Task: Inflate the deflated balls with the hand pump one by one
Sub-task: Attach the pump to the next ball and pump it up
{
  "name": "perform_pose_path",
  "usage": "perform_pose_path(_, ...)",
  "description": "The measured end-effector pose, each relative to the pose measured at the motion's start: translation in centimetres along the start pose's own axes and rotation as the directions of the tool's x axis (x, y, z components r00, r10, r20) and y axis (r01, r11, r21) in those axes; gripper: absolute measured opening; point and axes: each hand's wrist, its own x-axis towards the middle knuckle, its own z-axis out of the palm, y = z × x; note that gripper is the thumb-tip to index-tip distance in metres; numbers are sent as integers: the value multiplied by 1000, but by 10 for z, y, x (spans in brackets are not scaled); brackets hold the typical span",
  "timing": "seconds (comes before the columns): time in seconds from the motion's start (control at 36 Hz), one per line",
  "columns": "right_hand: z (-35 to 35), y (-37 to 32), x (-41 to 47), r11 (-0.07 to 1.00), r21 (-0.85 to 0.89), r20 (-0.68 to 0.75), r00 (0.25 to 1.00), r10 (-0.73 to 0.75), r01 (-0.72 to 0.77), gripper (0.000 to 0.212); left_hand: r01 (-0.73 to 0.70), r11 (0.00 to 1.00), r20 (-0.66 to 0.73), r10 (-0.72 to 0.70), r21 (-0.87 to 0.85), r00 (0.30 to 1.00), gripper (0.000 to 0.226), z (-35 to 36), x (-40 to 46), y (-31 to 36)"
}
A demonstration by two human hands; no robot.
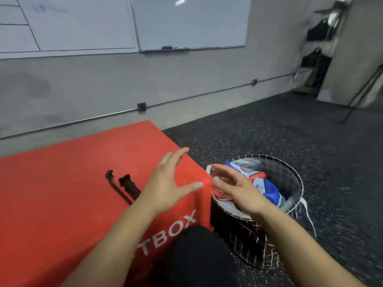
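Note:
A black hand pump (128,186) with its thin hose lies on top of a red box (62,183). To the right of the box, a wire mesh basket (290,175) on the floor holds deflated balls (263,183), crumpled white, red and blue. My left hand (167,183) hovers over the box's right corner, fingers spread and empty. My right hand (238,187) hangs over the basket's near rim, fingers extended, holding nothing. Both hands are blurred.
The red box bears white lettering on its front side. Dark speckled rubber floor (290,131) spreads to the right. A grey wall with whiteboards (186,21) runs behind. A tripod leg (360,96) and a rack with dark bags stand at the far right. My dark-clad knee (196,257) is below.

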Motion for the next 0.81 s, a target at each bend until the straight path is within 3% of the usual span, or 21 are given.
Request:
perform_pose_path(0.19,-78,63,8,996,-17,-226,971,81,-87,37,-8,998,106,15,-67,994,95,98,34,12)
perform_pose_path(0.33,-101,118,34,977,-98,-372,918,140,-188,39,1,1000,120,-1,2,993,94,133,37,-6)
perform_pose_path(0.39,-101,133,47,967,-142,-396,907,142,-213,47,24,999,70,-26,32,997,92,137,43,-15)
perform_pose_path(0.53,-89,161,82,947,-242,-406,908,100,-212,73,7,993,160,-27,120,987,96,143,48,-29)
perform_pose_path(0.67,-76,184,112,904,-314,-439,889,132,-289,92,11,986,147,-36,169,988,98,142,53,-40)
perform_pose_path(0.81,-75,192,129,858,-389,-505,857,106,-335,84,52,983,153,-79,175,985,94,139,54,-49)
